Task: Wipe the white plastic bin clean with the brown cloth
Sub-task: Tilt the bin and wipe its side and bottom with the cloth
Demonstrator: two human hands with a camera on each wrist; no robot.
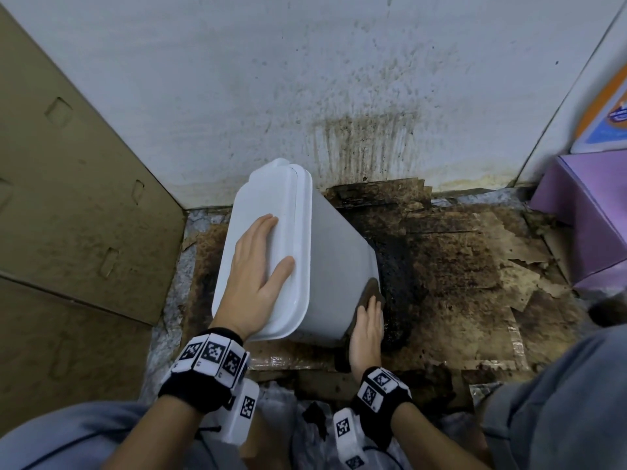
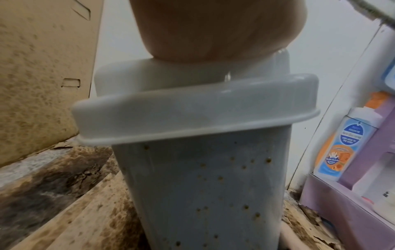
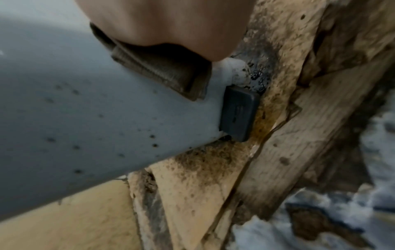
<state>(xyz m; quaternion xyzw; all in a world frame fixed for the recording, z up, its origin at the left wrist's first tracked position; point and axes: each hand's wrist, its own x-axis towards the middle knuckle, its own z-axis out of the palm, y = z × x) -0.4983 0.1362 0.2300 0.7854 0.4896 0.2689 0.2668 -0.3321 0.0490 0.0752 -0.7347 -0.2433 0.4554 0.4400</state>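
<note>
A white plastic bin [image 1: 325,245] with its lid on stands tilted to the left on soiled cardboard. My left hand [image 1: 254,266] lies flat on the lid, fingers straight and spread. My right hand [image 1: 368,329] presses the brown cloth [image 1: 371,293] flat against the bin's right side wall, low near the base. In the right wrist view the folded cloth [image 3: 166,74] sits under my palm, just above a dark pedal [image 3: 238,113] at the bin's foot. Brown specks dot the bin wall [image 2: 213,186] in the left wrist view.
Stained, wet cardboard sheets [image 1: 458,273] cover the floor, darkest beside the bin. A dirty white wall [image 1: 305,96] rises behind. A large cardboard box [image 1: 68,198] stands at left. A purple box [image 1: 590,212] and a soap bottle [image 2: 346,143] are at right.
</note>
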